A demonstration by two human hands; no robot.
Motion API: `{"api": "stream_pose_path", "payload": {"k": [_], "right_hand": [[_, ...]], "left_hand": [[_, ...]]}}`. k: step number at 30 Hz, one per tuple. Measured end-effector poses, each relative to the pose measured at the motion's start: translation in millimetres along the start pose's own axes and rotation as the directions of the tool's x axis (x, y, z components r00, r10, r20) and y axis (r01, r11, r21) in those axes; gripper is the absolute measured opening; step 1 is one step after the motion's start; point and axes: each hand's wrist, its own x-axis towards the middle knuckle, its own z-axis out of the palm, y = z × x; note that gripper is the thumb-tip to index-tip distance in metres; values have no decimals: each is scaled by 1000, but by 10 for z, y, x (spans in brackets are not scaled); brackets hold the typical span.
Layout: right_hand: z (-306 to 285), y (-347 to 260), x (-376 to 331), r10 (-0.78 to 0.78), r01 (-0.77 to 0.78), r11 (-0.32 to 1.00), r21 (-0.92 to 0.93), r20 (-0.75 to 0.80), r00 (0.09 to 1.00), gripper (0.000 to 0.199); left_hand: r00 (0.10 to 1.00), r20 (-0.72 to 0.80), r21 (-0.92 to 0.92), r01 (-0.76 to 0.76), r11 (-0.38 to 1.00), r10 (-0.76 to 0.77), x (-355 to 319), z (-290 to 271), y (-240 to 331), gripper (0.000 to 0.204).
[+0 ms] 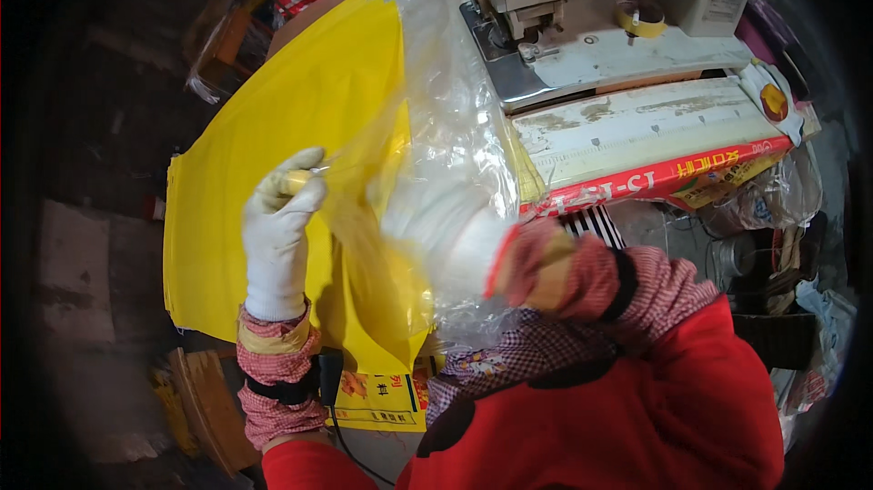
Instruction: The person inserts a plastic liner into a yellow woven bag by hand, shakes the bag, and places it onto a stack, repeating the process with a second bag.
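Note:
A stack of flat yellow sheets (273,117), which look like woven sacks, lies in front of me. Clear plastic film (446,63), perhaps liner bags, lies crumpled along its right side. In a white glove, my left hand (284,204) is over the yellow stack, fingers pinched on an edge of the film. A small yellow patch shows at its fingertips. From there the film stretches across to my right hand (446,226), also white-gloved and smeared by motion. Its fingers cannot be made out. The near corner of the top yellow sheet is bent up and wavy.
A white industrial sewing machine (582,45) stands at the far right, with a roll of tape (639,19) on its bed. Nearer is a worn white board (637,131) with a red printed edge. A wooden piece (205,399) stands at lower left, beside a black cord (350,445).

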Motion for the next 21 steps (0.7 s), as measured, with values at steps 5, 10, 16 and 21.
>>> {"api": "stream_pose_path", "payload": {"k": [5,10,16,21], "right_hand": [[235,-216,252,-577,217,567,794,195,793,24],[417,528,788,167,-126,807,576,-20,986,27],[433,1258,953,402,-409,894,181,76,913,30],[275,1592,1368,621,-571,744,346,-44,782,36]], "left_hand": [[975,-217,166,-21,986,57,-245,-134,283,31],[983,181,228,-68,971,26,-550,-318,251,27],[713,626,347,107,932,-316,-652,-120,-113,28],[467,869,362,-381,851,-161,-350,96,25,22]]}}
